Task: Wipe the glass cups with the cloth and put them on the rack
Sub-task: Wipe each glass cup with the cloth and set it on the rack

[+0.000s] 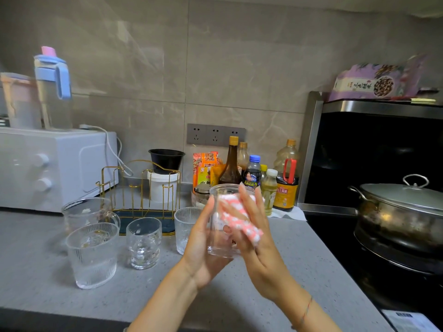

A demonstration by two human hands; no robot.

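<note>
**Wiping stage, head view.** The glass cup (219, 246) is raised clear of the bench (227, 307) at picture centre, so that its whole wall can be reached. The left hand (203, 252) provides the holding grip. Its palm cradles the base and its fingers run up the cup's nine o'clock side, grasping the cup and steadying it against pressure from the other side.

The right hand (260, 252) lies on the three o'clock side. Its extended fingers press the pink-and-white cloth (236, 220) flat against the glass, and this grip is released rather than clenched. How its thumb lies cannot be made out. The flat palm probably serves to spread the cloth over as much of the wall as possible.

The gilt wire rack (134, 214) stands at ten o'clock from the held cup, near the wall, and none of its pegs carries a cup. Four more cups stand upright on the bench in front of the rack, between eight and nine o'clock:

- a handled cup (87, 212)
- a large ribbed cup (93, 255)
- an embossed cup (143, 243)
- a small ribbed cup (185, 224), nearest the hands

This grouping keeps unwiped cups within the left hand's reach and the path to the rack short. On this evidence the task appears to be at an early stage.

Sauce bottles (231, 164) crowd twelve o'clock and a lidded pot (402, 212) sits at three o'clock. A wide swing of the cup in either direction would risk a knock.
</note>
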